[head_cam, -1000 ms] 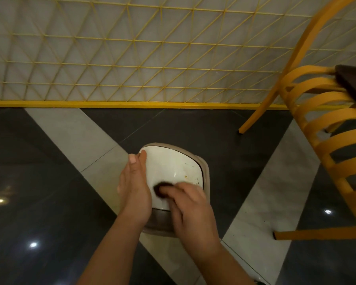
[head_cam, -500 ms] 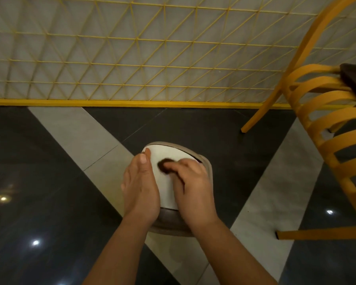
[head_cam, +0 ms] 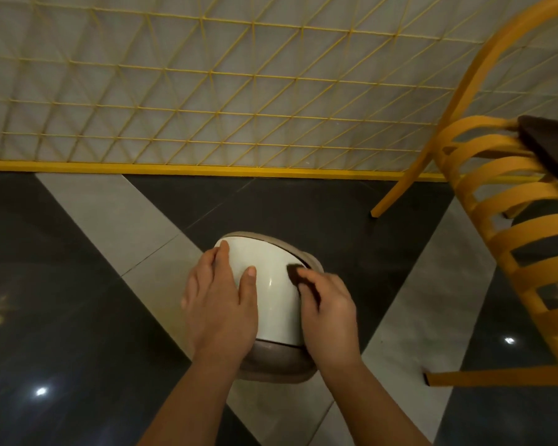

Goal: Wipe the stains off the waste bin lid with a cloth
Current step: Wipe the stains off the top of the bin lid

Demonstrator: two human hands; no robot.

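A small waste bin stands on the floor below me, its white lid [head_cam: 271, 284] set in a brown-grey rim [head_cam: 277, 365]. My left hand [head_cam: 221, 307] lies flat on the lid's left side, fingers spread along its edge, steadying it. My right hand [head_cam: 329, 310] presses a small dark cloth [head_cam: 294, 272] against the lid's right edge, near the rim. Most of the cloth is hidden under my fingers. No stains show on the visible part of the lid.
A yellow slatted chair [head_cam: 512, 239] stands close on the right, one leg [head_cam: 397, 194] on the floor behind the bin. A wall with a yellow lattice [head_cam: 207, 91] and yellow skirting [head_cam: 174, 169] runs across the back. The floor is glossy dark and pale tile.
My right hand has carried the cloth from the lid's near middle, up across it, to the right edge. My left hand has slid further onto the lid. The brown specks are no longer visible.
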